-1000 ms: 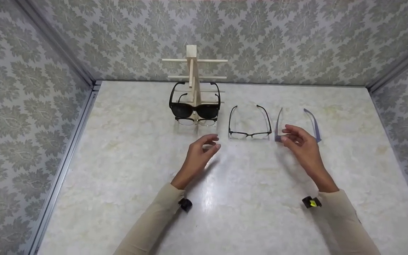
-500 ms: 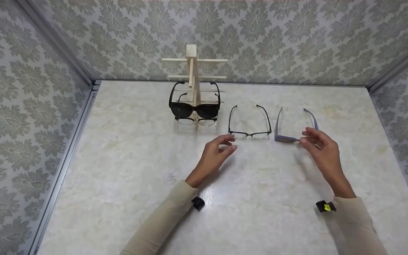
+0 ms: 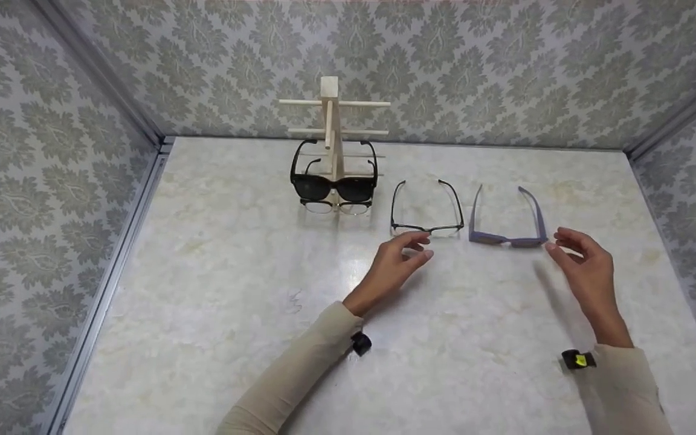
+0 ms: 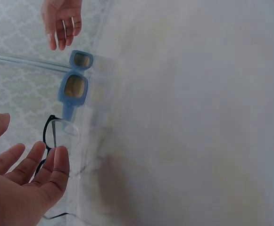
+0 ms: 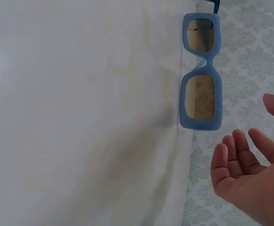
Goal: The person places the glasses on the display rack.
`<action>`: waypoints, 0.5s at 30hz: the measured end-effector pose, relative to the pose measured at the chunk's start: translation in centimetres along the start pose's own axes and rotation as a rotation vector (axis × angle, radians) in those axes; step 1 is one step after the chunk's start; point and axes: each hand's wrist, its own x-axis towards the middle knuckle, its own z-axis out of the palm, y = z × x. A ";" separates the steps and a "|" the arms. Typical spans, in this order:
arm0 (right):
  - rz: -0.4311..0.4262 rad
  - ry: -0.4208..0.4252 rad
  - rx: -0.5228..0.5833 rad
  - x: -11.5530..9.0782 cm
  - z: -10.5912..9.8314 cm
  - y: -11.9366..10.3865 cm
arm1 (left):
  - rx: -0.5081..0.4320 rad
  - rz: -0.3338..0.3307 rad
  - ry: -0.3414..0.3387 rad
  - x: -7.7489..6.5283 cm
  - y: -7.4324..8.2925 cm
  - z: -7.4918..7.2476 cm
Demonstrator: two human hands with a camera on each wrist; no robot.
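Observation:
Blue-framed sunglasses (image 3: 508,240) with brownish lenses lie on the table, temples pointing to the back wall. Just off their right corner is my right hand (image 3: 586,266), fingers loosely bent with nothing between them; the right wrist view shows a gap between fingertips and the blue frame (image 5: 202,123). Left of them rest black-rimmed clear eyeglasses (image 3: 426,229), temples unfolded. My left hand (image 3: 393,266) hovers at their front edge, its fingertips overlapping the lower rim in the head view. Thumb and fingers of that hand stand apart in the left wrist view, holding nothing.
A wooden eyewear stand (image 3: 330,88) with several pegs rises at the back, left of the eyeglasses. It carries black sunglasses (image 3: 335,188) above half-rimmed clear glasses (image 3: 336,208). Patterned walls (image 3: 493,60) border the marbled table (image 3: 215,272).
Both hands have moved to the right. My right hand has passed across the front of the blue sunglasses to beyond their right corner; my left hand has come from near the stand to the black-rimmed eyeglasses.

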 end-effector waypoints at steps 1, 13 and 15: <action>0.013 -0.007 -0.014 0.1 -0.1 0.3 | 0.001 0.002 -0.007 0.2 0.0 0.3; 0.102 -0.137 -0.061 0.4 -0.3 1.9 | 0.020 -0.025 -0.060 1.8 -0.2 3.4; 0.100 -0.144 -0.057 0.5 -0.3 1.9 | 0.024 -0.034 -0.071 2.0 -0.2 3.8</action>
